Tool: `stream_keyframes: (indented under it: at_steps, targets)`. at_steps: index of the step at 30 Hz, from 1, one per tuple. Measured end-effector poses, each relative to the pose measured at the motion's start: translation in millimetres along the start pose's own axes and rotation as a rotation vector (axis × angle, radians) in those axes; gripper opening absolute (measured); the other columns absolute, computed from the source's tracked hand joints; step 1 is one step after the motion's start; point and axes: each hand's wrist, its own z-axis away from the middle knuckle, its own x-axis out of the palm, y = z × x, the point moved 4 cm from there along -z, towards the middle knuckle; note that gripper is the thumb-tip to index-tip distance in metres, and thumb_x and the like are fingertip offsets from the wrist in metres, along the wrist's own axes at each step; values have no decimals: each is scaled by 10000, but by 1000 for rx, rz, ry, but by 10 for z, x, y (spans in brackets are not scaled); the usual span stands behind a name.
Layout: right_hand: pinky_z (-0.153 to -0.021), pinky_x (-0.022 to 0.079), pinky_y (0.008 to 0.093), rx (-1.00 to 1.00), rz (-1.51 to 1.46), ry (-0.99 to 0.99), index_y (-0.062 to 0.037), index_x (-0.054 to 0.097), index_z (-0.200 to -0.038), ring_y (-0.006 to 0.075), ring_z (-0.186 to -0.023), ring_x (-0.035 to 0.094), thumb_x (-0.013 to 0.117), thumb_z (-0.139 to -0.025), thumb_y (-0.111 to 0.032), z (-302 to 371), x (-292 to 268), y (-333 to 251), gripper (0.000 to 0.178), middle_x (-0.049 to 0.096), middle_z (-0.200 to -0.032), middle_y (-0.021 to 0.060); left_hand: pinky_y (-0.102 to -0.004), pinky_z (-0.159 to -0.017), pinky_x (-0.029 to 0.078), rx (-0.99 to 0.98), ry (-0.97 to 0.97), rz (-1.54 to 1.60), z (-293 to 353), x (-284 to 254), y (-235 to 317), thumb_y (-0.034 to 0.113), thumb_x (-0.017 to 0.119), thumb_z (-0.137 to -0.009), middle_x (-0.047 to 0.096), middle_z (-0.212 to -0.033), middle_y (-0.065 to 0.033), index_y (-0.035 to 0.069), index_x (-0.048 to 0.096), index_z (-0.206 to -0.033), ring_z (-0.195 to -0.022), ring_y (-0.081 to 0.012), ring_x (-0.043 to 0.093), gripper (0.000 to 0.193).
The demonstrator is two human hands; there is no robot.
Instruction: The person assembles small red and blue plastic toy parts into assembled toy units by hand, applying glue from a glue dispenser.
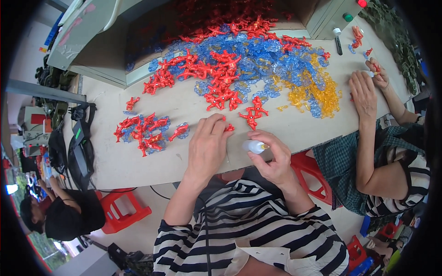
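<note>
My left hand [206, 143] is closed on a small red plastic figure [229, 127], mostly hidden behind the fingers. Held in my right hand [275, 161] is a small white squeeze bottle [253, 146] with a yellowish nozzle, tilted to the right. The two hands are close together near the table's front edge. Just beyond them lie a few loose red figures [252, 115]. To the left of my left hand is a group of red figures on clear blue pieces [143, 131], with one such figure [179, 131] apart from it.
Blue translucent pieces [258, 55], red figures [223, 69] and yellow translucent pieces [317, 89] are heaped across the table [103, 161], below an open-fronted cabinet [99, 57]. On the right, a co-worker's hands [363, 92] hold a similar bottle. Red stools [315, 177] stand below.
</note>
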Motion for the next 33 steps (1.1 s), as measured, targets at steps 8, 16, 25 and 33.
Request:
stream_keyframes:
  at_steps: [8,16,25,33]
  targets:
    - [-632,460,298,0,-39,-62,10,543,-1049,256,-701,583,660,-721,-46,74,-41,45,353,608,-875,131,-333,-662,468,-228,-35,184,293,-116,-30,-39,643,-705,552,-968,-126,-25,549,-900,-838,-253,549,217]
    - [-557,417,276,64,-168,-34,17,607,-967,188,-624,539,721,-659,-77,107,-212,-209,341,612,-782,106,-212,-635,472,-523,19,1155,684,32,-229,-74,616,-761,584,-904,-72,0,534,-989,-704,-101,571,253]
    - [-509,389,258,-63,-138,-48,24,646,-923,169,-546,508,766,-600,-72,73,-238,-313,358,608,-650,78,-212,-685,456,-647,-40,1968,823,155,-158,158,556,-886,574,-905,-98,48,523,-983,-790,-139,563,150]
    - [-513,390,262,-15,-109,-72,37,651,-892,177,-547,503,754,-635,-142,88,-188,-296,329,625,-668,92,-260,-723,459,-678,-74,2039,822,191,-137,161,544,-893,567,-889,-91,53,523,-1018,-828,-177,559,167]
